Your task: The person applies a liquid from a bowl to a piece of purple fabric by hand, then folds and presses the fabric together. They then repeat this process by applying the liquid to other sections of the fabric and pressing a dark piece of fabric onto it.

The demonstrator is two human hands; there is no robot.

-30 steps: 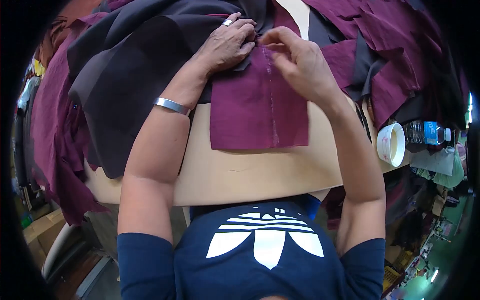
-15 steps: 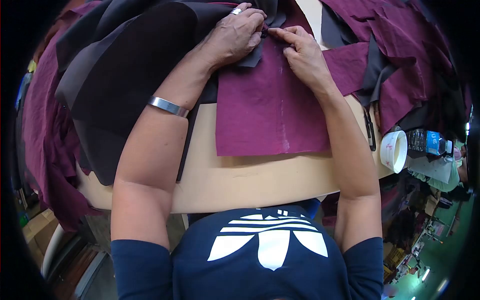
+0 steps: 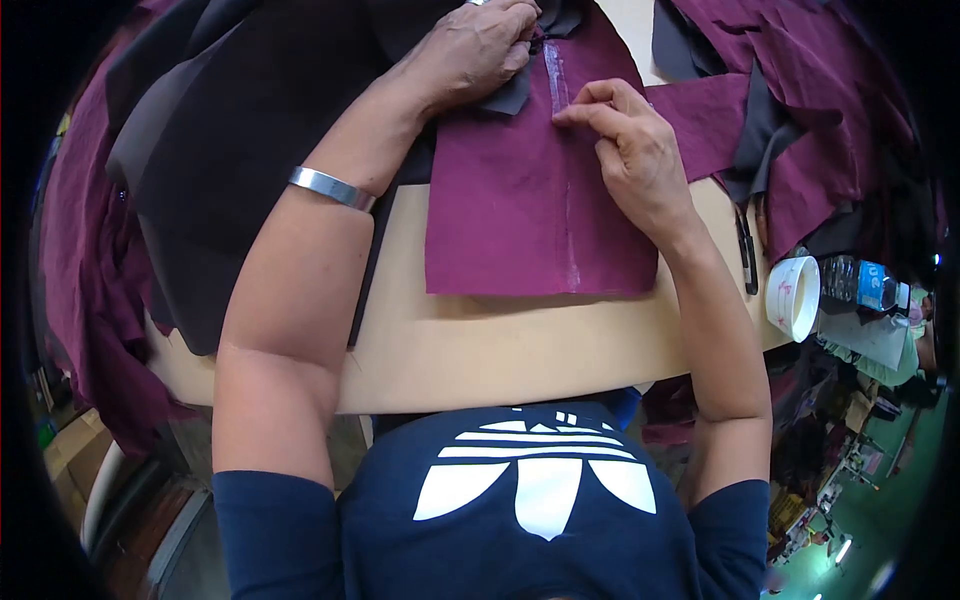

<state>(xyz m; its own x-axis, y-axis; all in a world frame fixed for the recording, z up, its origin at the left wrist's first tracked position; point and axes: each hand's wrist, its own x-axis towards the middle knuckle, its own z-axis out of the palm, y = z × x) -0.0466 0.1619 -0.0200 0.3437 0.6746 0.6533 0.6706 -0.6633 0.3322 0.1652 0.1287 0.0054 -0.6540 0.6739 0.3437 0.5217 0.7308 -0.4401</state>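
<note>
A maroon fabric piece (image 3: 490, 210) lies on the pale table, with a whitish smeared line running down it. Near the top of this piece, my left hand (image 3: 475, 58) is closed, its curled fingers gripping the fabric's upper edge beside a dark grey scrap (image 3: 508, 98). What exactly sits under those fingertips is partly hidden. My right hand (image 3: 640, 150) has its index fingertip on the white wet-looking streak (image 3: 555, 80), with the thumb apart and nothing held. Wide black material (image 3: 270, 170) spreads under and beside my left forearm.
More maroon and dark cloth (image 3: 800, 120) is heaped at the right. A white bowl (image 3: 793, 300) and a plastic bottle (image 3: 865, 283) stand at the right edge, near a black pen-like object (image 3: 746, 250). The pale table's front edge (image 3: 480, 400) curves before my torso.
My right hand has moved down toward me from beside the left hand, along the fabric. A fresh white streak shows on the upper part. The left hand stays near its place.
</note>
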